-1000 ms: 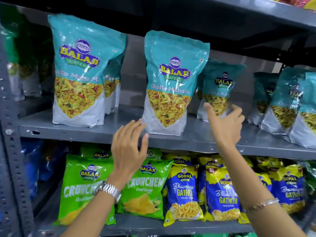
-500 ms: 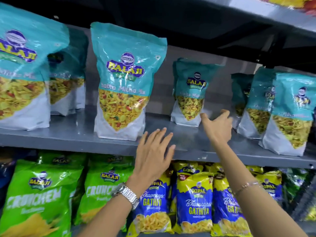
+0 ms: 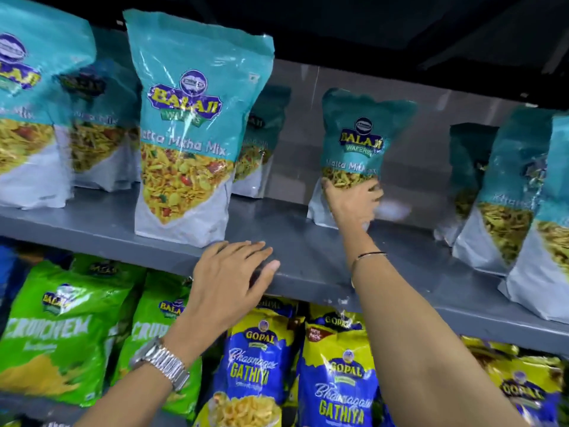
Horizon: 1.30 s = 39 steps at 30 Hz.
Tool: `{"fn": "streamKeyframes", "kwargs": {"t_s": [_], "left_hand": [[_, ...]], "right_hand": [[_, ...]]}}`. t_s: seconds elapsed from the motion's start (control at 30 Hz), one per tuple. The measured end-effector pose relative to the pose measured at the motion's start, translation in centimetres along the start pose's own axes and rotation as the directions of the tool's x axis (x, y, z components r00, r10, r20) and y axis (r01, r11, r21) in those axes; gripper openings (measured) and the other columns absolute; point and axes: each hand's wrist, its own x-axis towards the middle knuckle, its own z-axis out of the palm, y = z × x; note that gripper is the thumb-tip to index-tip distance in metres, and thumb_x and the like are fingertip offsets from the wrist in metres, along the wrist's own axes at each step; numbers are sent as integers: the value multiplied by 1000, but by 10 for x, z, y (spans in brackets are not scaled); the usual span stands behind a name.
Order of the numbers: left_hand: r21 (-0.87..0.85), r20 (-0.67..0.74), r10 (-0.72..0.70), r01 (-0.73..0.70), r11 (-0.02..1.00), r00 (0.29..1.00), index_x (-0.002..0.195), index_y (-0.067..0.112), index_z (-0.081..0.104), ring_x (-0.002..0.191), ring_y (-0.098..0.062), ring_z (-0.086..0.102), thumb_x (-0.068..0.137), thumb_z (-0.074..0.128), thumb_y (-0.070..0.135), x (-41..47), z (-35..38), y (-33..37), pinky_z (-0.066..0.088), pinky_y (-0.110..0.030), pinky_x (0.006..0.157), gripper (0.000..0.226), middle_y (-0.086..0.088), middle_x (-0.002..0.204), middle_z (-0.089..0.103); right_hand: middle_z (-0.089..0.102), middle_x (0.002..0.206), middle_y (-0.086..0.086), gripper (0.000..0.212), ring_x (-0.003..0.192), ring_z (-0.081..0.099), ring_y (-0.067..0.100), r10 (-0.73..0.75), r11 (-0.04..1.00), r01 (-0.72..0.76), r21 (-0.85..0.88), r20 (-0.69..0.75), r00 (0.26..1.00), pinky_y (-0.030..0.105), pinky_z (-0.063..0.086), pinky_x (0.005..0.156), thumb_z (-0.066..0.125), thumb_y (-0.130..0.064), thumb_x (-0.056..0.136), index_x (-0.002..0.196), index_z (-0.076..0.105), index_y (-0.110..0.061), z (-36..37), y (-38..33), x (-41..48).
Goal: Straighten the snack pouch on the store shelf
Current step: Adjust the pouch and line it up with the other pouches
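A teal snack pouch (image 3: 360, 140) stands far back on the grey shelf (image 3: 295, 257), right of centre. My right hand (image 3: 352, 203) reaches in and presses against its lower front, fingers spread over the clear window; the hand is blurred and hides the pouch's lower middle. My left hand (image 3: 229, 280), with a metal watch on the wrist, hovers flat at the shelf's front edge with fingers apart and nothing in it. It sits just below a large teal pouch (image 3: 191, 131) standing at the front.
More teal pouches stand at the far left (image 3: 34, 118) and far right (image 3: 520, 192) of the same shelf. Green chip bags (image 3: 61, 331) and blue-yellow Gathiya bags (image 3: 335, 383) fill the shelf below. A dark shelf underside hangs close above.
My right hand has moved forward from the shelf surface onto the back pouch's lower front. The left hand rose to the shelf edge. The view came closer.
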Motion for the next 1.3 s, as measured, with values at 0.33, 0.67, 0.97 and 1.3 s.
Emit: {"fn": "streamKeyframes", "kwargs": {"t_s": [0.33,0.67,0.97,1.3], "left_hand": [[-3,-62,-2,2,1000,998,102,24,69,101,-13,65,90,36,44,1,5,0,37,-30,91,41,5,107,72],[-8,-46,2,-2,1000,999,101,24,69,100,-11,65,88,39,44,0,3,0,37,-29,90,39,6,106,72],[-59,-10,-21,21,998,1000,102,23,70,103,-11,64,88,37,48,1,-1,0,47,-34,92,44,5,106,72],[-84,28,32,-30,996,999,107,20,67,108,-15,61,89,40,50,0,-7,-5,45,-38,94,45,0,113,70]], "right_hand": [[23,152,22,118,140,23,39,41,999,-41,2,-39,998,60,30,106,76,-58,62,147,13,-4,32,3,17],[31,146,22,117,133,33,39,13,998,-16,-53,-61,998,61,40,99,83,-50,60,145,15,-5,33,7,18],[36,138,19,115,126,40,38,3,999,-6,-36,-67,998,54,44,96,81,-50,61,145,17,-5,10,0,-9],[38,138,19,119,127,40,37,-39,997,32,-63,-113,993,51,45,93,81,-55,59,145,16,-6,-32,-1,-67]]}}
